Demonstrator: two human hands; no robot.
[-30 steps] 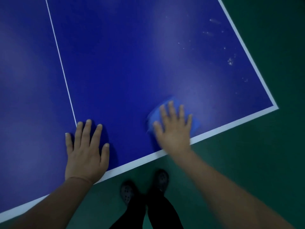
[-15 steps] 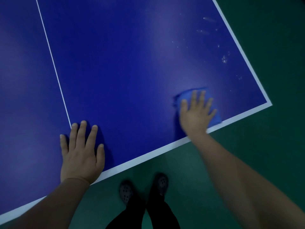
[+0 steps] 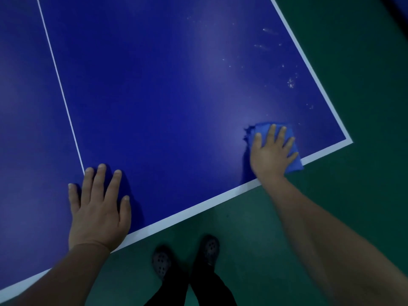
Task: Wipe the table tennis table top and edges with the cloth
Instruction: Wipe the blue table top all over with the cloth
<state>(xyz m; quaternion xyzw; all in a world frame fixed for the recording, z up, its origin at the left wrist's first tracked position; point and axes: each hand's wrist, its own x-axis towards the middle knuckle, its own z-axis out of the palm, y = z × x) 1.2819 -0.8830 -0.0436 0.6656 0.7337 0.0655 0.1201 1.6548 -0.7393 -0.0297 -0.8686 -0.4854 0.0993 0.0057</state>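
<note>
The right hand [image 3: 271,154] lies flat with its fingers straight and spread, pressing down on the cloth [image 3: 292,166]; this grip is open, with nothing curled round the fabric. The cloth is a bright blue, lighter than the surface under it, folded into a small rough pad. Its far edge shows beyond the fingertips, a ragged, crumpled edge sticks out on the thumb side, and its near right corner hangs past the white border line [image 3: 198,208] over the floor [image 3: 331,206].

The cloth sits on the worktop [image 3: 154,96] close to its near right corner, touching the near edge. The worktop is deep blue with a soft sheen, white-bordered along its near and right sides, and a thin white centre line [image 3: 59,85] runs away from the viewer on the left. Pale specks and smears [image 3: 291,83] dot the surface beyond the cloth, near the right border.

The left hand [image 3: 99,208] rests palm down, fingers straight, on the worktop near the centre line's near end, well apart from the cloth; it holds nothing.

Below the edge, on the green floor, are two dark perforated shoes [image 3: 210,248] and dark trouser legs [image 3: 212,288].
</note>
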